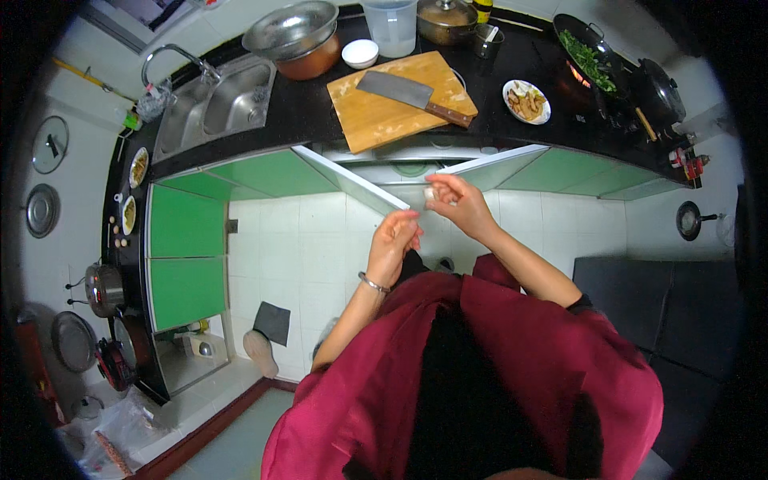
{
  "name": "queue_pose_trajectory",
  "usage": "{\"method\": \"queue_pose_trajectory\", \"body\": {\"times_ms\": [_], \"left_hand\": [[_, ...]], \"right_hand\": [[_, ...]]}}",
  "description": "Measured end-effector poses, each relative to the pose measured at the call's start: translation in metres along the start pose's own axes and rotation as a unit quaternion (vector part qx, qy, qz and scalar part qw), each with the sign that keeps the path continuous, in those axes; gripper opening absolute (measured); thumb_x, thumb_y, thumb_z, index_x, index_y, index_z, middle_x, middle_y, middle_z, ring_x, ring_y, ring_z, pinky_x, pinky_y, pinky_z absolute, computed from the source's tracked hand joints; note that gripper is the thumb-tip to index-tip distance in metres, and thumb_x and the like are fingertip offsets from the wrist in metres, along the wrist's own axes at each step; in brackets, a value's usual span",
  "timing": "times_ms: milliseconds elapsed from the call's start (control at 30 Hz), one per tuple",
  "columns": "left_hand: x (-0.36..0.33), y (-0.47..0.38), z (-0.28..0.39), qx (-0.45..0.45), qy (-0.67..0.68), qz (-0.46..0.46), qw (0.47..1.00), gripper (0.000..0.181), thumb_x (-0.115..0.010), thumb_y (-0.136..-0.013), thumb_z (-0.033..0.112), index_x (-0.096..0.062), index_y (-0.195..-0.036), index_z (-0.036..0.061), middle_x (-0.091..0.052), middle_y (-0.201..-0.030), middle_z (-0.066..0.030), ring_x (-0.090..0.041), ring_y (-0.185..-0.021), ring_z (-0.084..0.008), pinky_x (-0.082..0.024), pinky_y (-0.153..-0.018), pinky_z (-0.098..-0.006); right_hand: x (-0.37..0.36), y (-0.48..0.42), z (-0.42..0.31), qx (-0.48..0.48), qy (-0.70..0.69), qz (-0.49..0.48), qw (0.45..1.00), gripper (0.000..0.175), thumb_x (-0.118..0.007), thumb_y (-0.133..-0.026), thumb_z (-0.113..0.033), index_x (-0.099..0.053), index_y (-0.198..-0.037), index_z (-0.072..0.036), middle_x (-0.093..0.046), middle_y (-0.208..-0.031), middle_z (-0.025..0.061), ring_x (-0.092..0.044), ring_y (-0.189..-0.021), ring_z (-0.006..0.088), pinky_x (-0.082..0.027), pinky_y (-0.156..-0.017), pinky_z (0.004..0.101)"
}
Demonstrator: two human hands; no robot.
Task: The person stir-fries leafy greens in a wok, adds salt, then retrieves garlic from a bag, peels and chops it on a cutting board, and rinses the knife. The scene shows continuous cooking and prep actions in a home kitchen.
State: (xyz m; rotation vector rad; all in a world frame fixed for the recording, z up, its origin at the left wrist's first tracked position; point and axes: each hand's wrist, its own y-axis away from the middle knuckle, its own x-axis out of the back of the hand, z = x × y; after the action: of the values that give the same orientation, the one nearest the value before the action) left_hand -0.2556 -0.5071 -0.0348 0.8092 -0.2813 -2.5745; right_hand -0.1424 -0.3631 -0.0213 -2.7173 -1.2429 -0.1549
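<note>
My right hand (467,207) pinches a small white piece (429,194), perhaps a garlic clove, in front of the counter. Just below and to its left, my left hand (391,247) has its fingers curled; whether anything is in them is hidden. Both hands are in the air between two swung-out cabinet doors, the left door (354,178) and the right door (498,162). Beyond them a wooden cutting board (384,123) lies on the black counter, slightly over its front edge. A cleaver (396,90) rests flat across the board, its wooden handle pointing right.
A plate of sliced food (527,103) sits right of the board. Leafy greens (588,60) fill a wok (567,27) over a visible flame. Leftward are a white bowl (360,54), a metal basin (291,30) and a double sink (237,99). A water pitcher (390,30) stands behind.
</note>
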Motion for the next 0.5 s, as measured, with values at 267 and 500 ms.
{"method": "queue_pose_trajectory", "body": {"times_ms": [267, 500], "left_hand": [[0.041, -0.095, 0.041, 0.005, 0.054, -0.046, 0.998, 0.022, -0.054, -0.09, 0.013, -0.052, -0.11, 0.0039, -0.059, -0.084, -0.0018, -0.052, -0.069, -0.0061, -0.043, -0.062, -0.0186], [0.124, -0.188, 0.113, 0.089, 0.006, -0.078, 0.993, 0.017, -0.051, -0.091, 0.02, -0.053, -0.096, 0.0041, -0.052, -0.074, -0.0003, -0.049, -0.066, -0.0104, -0.042, -0.063, -0.0224]], "right_hand": [[-0.03, -0.083, 0.007, 0.094, 0.147, 0.04, 0.984, 0.028, -0.07, -0.07, -0.005, -0.059, -0.096, -0.004, -0.052, -0.084, 0.005, -0.053, -0.067, 0.015, -0.046, -0.064, 0.0268], [-0.088, -0.187, 0.016, 0.051, 0.16, 0.061, 0.984, 0.028, -0.066, -0.071, -0.001, -0.06, -0.098, -0.003, -0.053, -0.086, 0.0063, -0.055, -0.071, 0.0156, -0.046, -0.066, 0.0261]]}}
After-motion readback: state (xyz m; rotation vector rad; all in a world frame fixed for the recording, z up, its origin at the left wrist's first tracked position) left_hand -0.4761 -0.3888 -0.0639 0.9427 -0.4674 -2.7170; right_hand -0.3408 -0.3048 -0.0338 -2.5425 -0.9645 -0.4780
